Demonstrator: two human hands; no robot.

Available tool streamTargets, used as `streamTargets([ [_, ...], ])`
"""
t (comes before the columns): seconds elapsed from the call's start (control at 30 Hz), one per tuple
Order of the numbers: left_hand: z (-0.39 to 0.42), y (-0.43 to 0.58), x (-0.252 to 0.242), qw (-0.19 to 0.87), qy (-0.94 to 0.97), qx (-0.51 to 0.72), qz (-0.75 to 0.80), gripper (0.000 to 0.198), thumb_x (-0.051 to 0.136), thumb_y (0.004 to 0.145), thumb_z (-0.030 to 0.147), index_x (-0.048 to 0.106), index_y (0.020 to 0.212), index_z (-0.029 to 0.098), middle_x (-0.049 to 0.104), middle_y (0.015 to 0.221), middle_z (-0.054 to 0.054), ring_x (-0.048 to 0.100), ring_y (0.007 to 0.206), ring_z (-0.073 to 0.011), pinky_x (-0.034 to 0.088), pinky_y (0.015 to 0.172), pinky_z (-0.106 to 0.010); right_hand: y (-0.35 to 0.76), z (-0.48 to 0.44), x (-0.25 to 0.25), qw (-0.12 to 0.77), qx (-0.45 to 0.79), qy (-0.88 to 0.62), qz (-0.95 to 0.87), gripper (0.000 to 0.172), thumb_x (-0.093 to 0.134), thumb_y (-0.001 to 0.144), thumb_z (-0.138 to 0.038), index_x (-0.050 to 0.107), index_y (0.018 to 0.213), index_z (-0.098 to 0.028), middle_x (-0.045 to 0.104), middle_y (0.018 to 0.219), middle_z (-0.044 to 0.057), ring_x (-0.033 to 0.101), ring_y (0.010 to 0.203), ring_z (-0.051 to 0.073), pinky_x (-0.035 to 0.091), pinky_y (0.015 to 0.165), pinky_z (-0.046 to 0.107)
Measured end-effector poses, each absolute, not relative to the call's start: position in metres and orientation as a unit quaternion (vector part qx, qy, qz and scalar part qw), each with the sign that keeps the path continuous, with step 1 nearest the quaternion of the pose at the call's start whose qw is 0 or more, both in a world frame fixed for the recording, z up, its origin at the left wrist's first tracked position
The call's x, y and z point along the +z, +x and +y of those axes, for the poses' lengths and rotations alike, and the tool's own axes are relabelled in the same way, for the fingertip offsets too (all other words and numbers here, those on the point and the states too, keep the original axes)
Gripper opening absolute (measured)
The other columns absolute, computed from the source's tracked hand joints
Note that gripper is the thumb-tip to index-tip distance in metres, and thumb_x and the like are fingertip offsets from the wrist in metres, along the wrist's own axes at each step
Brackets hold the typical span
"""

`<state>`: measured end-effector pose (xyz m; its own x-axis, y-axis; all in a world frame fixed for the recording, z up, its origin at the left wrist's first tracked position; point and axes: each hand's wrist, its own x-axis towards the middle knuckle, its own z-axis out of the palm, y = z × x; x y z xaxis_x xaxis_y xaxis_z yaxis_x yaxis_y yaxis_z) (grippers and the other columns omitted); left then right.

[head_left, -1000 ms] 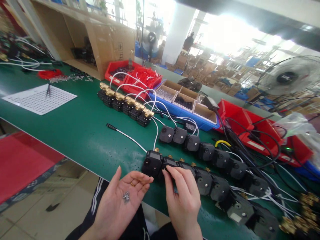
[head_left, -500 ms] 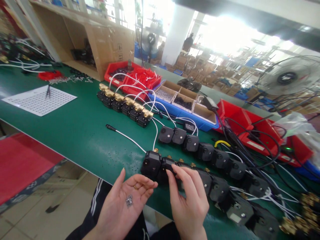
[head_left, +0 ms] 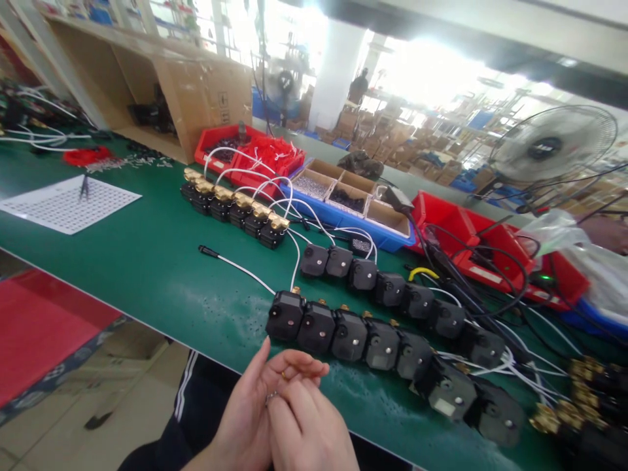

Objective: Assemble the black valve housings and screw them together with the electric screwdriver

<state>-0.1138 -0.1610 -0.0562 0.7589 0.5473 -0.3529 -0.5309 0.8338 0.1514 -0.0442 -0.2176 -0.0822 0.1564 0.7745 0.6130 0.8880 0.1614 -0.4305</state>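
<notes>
My left hand (head_left: 252, 409) is held palm up and cupped just in front of the green table's edge (head_left: 161, 275), with small metal screws (head_left: 271, 396) in its palm. My right hand (head_left: 311, 432) lies over that palm, its fingertips pinched together at the screws. Just beyond both hands a row of black valve units (head_left: 343, 335) with brass stubs runs along the table. A second black row (head_left: 392, 288) lies behind it. White cables (head_left: 245, 273) lead off the units.
Brass-topped black units (head_left: 230, 209) line up further back. Behind them stand red bins (head_left: 230, 140), a blue tray of small boxes (head_left: 343, 226) and more red bins (head_left: 471, 229). A white gridded sheet (head_left: 63, 203) lies left, a fan (head_left: 549, 144) right.
My right hand has left the front row of black units and come down into my left palm. My view has shifted a little to the right.
</notes>
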Motion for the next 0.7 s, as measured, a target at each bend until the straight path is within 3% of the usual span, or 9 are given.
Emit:
streamTargets([
  [0.07,-0.163,-0.111,-0.056,0.939,0.019,0.280,0.199,0.049,0.044,0.099,0.042,0.076,0.086,0.007,0.075,0.094,-0.013,0.068,0.100,-0.0204,0.048,0.098,-0.027,-0.039,-0.218,-0.077,0.396,-0.054,-0.616,-0.679,0.043,0.026,0.100,-0.012,0.054,0.067,-0.017,0.058,0.067,0.003,0.056,0.060,0.014,0.042,0.056,0.027],
  [0.17,-0.164,-0.108,-0.054,0.944,0.030,0.266,0.193,0.056,0.037,0.101,0.045,0.075,0.087,0.006,0.074,0.096,-0.015,0.068,0.099,-0.0207,0.050,0.095,-0.027,-0.034,-0.220,-0.063,0.471,-0.034,-0.599,-0.647,0.037,0.031,0.098,-0.012,0.053,0.069,-0.019,0.054,0.064,0.001,0.054,0.060,0.013,0.045,0.058,0.024],
  [0.27,-0.165,-0.107,-0.053,0.946,0.022,0.268,0.179,0.056,0.035,0.103,0.042,0.075,0.089,0.005,0.074,0.096,-0.015,0.069,0.096,-0.0209,0.051,0.095,-0.029,-0.020,-0.225,-0.046,0.542,0.011,-0.582,-0.606,0.022,0.046,0.093,-0.009,0.059,0.079,-0.018,0.059,0.072,0.002,0.058,0.067,0.012,0.049,0.064,0.022],
  [0.5,-0.168,-0.106,-0.056,0.928,-0.011,0.285,0.240,0.055,0.034,0.103,0.033,0.076,0.082,0.005,0.074,0.091,-0.017,0.070,0.097,-0.0244,0.053,0.096,-0.034,0.034,-0.220,-0.033,0.485,-0.088,-0.675,-0.550,0.010,0.061,0.090,-0.008,0.064,0.088,-0.017,0.062,0.082,0.003,0.059,0.074,0.010,0.049,0.068,0.018],
  [0.7,-0.168,-0.103,-0.051,0.913,-0.023,0.284,0.292,0.055,0.035,0.103,0.030,0.076,0.076,0.006,0.074,0.085,-0.017,0.072,0.092,-0.0249,0.057,0.091,-0.036,0.036,-0.210,-0.050,0.473,-0.068,-0.682,-0.554,0.008,0.059,0.093,-0.009,0.063,0.090,-0.016,0.062,0.084,0.003,0.059,0.082,0.011,0.049,0.074,0.020],
])
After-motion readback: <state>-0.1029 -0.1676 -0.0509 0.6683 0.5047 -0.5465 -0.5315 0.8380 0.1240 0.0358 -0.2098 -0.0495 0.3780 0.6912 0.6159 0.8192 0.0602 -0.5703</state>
